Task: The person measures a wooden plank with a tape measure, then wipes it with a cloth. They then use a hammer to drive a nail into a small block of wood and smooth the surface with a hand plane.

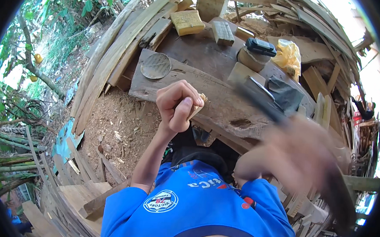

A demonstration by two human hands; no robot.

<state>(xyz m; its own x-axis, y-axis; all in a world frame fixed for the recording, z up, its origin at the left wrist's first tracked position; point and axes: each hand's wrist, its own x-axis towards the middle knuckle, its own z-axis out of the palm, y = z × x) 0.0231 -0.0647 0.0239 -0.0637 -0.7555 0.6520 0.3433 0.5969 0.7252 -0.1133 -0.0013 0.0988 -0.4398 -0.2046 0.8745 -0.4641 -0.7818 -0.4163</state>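
Note:
My left hand (178,105) is closed in front of the near edge of a thick, worn plank (208,90). A small pale piece of wood (197,108) pokes out of its fist, mostly hidden by the fingers. My right hand (298,147), smeared by motion, is raised to the right of the plank. It grips a long dark tool (264,103) that sticks out on both sides of the hand; blur hides its exact kind. A round flat disc (156,65) lies on the plank's left end.
Behind the plank stand a yellowish wood block (187,22), a greyer block (223,33) and a tan round container (252,59) topped by a black device (260,47). A yellow plastic bag (288,57), dark sheet (285,93) and slim metal tool (261,88) lie rightward. Shavings (116,127) cover the ground.

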